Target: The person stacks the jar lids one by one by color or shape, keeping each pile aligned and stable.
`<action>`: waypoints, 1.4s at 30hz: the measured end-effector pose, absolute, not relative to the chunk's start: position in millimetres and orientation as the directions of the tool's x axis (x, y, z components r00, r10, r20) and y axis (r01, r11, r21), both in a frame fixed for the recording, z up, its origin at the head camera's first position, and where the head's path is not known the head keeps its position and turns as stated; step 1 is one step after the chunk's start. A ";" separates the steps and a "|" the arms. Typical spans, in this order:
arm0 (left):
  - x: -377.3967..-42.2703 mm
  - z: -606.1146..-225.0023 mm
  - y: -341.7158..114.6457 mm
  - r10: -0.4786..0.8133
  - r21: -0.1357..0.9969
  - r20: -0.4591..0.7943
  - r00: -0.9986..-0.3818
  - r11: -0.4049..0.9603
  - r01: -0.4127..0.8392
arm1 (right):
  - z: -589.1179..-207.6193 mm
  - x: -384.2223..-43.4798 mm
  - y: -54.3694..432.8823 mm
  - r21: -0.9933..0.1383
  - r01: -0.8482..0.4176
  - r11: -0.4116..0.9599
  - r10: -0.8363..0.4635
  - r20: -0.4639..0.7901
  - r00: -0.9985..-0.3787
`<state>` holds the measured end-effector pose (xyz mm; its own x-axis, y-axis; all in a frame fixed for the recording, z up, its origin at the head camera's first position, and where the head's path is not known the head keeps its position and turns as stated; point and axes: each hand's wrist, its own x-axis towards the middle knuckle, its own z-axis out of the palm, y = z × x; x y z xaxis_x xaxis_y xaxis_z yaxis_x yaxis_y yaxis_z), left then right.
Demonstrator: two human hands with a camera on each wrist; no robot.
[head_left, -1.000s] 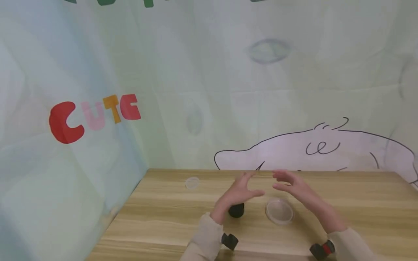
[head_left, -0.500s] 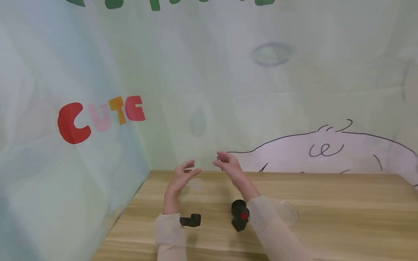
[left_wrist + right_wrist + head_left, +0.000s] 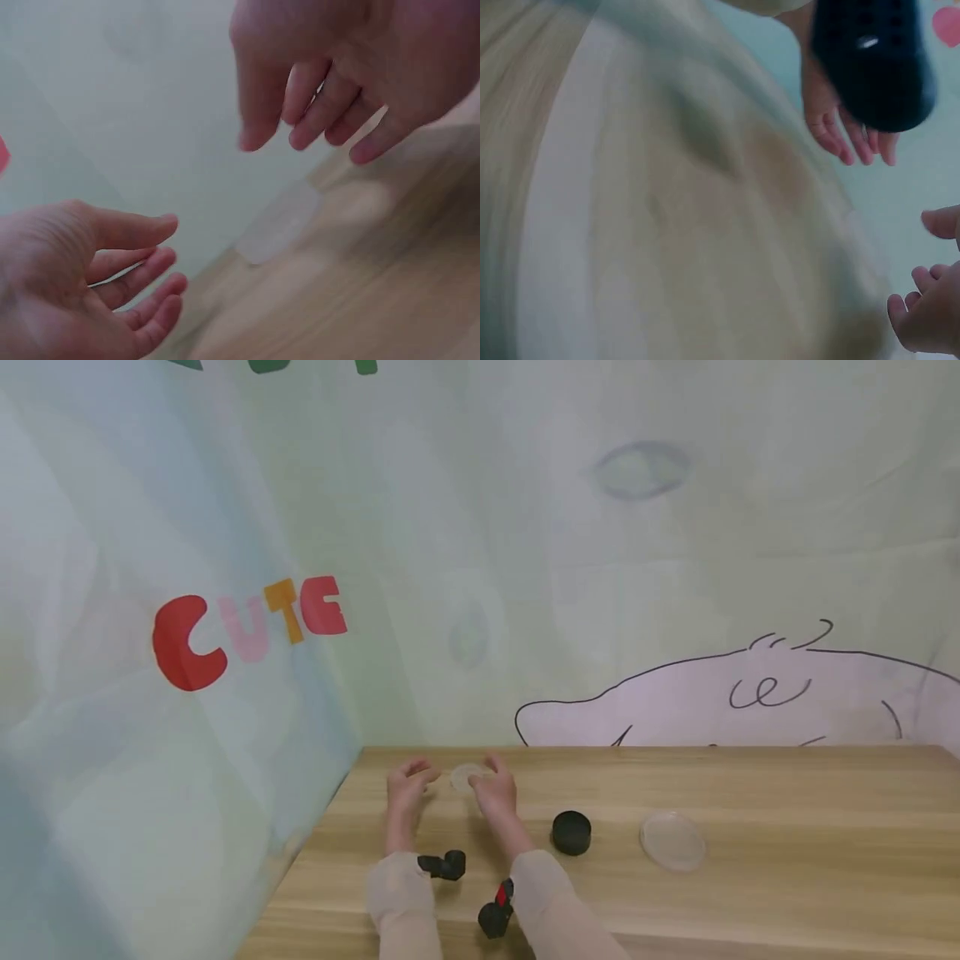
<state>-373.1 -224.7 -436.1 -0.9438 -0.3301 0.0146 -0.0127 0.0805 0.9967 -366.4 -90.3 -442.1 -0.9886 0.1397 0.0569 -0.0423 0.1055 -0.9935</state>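
Note:
A small clear round disc point(image 3: 463, 776) lies near the table's back edge, between my two hands. To its left is my left hand point(image 3: 407, 789), its fingers loosely bent with nothing in them. My right hand point(image 3: 497, 792) is at the disc's right side; in the head view the thumb overlaps its rim. The left wrist view shows the disc point(image 3: 281, 221) on the wood, apart from both the left hand point(image 3: 75, 277) and the right hand point(image 3: 352, 67). In the right wrist view, the right hand point(image 3: 934, 300) has spread, relaxed fingers.
A black round container point(image 3: 572, 833) stands right of my right forearm. Further right lies a larger clear round dish point(image 3: 672, 841). The wooden table point(image 3: 810, 843) meets printed cloth backdrops behind and at the left. Black cameras point(image 3: 444, 865) are strapped to the wrists.
Both hands have moved left from over the black container and larger dish, then lowered around the small disc. The right forearm no longer covers the container. The objects have stayed put.

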 end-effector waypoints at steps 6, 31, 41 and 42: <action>-382.7 -454.7 -211.8 -0.300 0.997 0.017 -0.954 0.077 -0.006 | -464.1 -376.4 -82.6 -0.959 -0.090 0.267 0.103 0.121 -0.987; -375.5 -457.3 -219.2 -0.103 0.900 0.108 -0.989 0.433 0.053 | -460.3 -383.2 -82.8 -0.894 -0.216 0.393 -0.042 0.217 -0.975; -364.4 -425.8 -226.6 -0.131 0.962 0.097 -0.987 0.266 0.060 | -430.8 -372.9 -88.4 -0.944 -0.188 0.272 -0.023 0.189 -0.982; -364.0 -420.5 -227.0 -0.131 0.967 0.104 -0.986 0.246 0.070 | -424.6 -371.6 -88.6 -0.947 -0.192 0.255 -0.029 0.191 -0.981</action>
<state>-364.0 -227.0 -420.5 -0.9859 -0.1311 0.1042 0.0695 0.2461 0.9668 -371.6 -88.6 -424.6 -0.9811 -0.0287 0.1915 -0.1924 0.2554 -0.9475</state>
